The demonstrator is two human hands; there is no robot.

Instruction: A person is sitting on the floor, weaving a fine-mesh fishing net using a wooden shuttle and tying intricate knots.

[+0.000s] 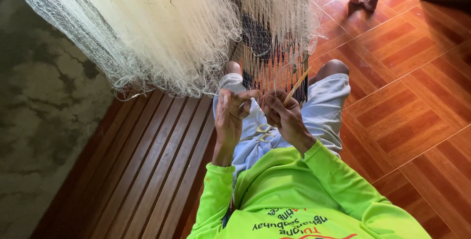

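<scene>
Left hand [229, 114] pinches the net [162, 33] mesh; right hand [283, 116] grips a yellow netting needle [297, 86] — both hands closed, above the wooden bench [147, 170].

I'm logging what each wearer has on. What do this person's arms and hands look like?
Both arms are covered by long, bright neon-green fabric sleeves that end at the wrists. The left hand and right hand are bare: no gloves, and no rings, watch or bands that can be seen.

I note a whitish mesh net [162, 33], yellow needle [297, 87], neon-green sleeves [216, 195], pale-blue shorts [324, 111], reddish-brown plank-patterned floor tiles [412, 96].
</scene>
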